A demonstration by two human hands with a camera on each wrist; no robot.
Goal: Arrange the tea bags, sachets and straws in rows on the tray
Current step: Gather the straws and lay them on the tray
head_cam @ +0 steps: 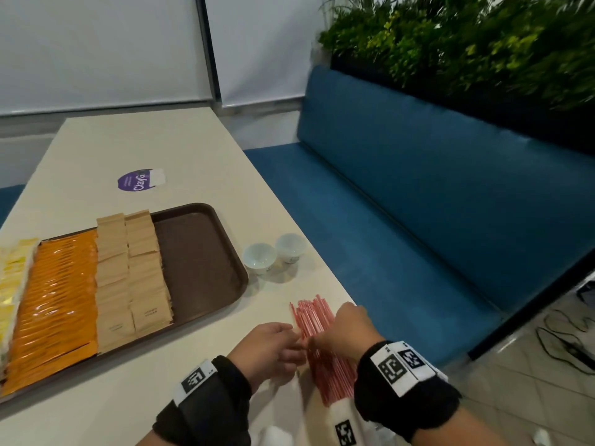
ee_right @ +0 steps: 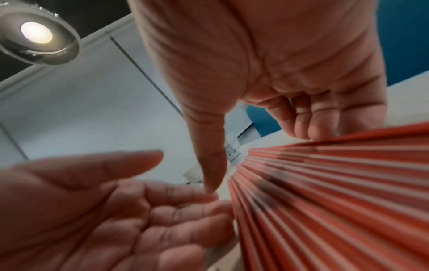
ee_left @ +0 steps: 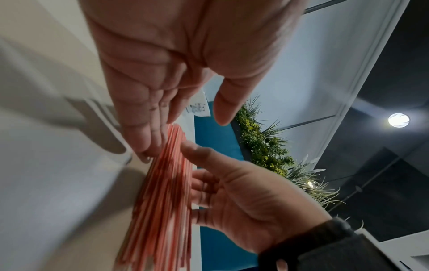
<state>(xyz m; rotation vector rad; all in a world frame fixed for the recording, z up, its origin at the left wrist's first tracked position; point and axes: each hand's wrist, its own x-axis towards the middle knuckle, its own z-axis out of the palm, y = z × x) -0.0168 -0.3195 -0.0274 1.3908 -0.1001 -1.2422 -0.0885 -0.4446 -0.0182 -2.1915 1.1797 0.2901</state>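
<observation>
A pile of red-and-white wrapped straws point(head_cam: 311, 317) lies on the table near its right edge. My left hand point(head_cam: 273, 346) has straight fingers point(ee_left: 148, 132) touching the pile's left side. My right hand point(head_cam: 346, 328) arches over the straws point(ee_right: 336, 183), its thumb point(ee_right: 209, 165) on their near side and its bent fingers point(ee_right: 313, 121) on the far side, holding them. The brown tray point(head_cam: 196, 252) at left carries rows of yellow tea bags point(head_cam: 13, 278), orange sachets point(head_cam: 61, 304) and tan sachets point(head_cam: 132, 272); its right part is bare.
Two small white cups point(head_cam: 259, 257) point(head_cam: 289, 247) stand between the tray and the table's right edge. A purple round sticker point(head_cam: 138, 181) lies farther back on the table. A blue bench point(head_cam: 402, 204) runs along the right, with plants point(head_cam: 467, 43) behind it.
</observation>
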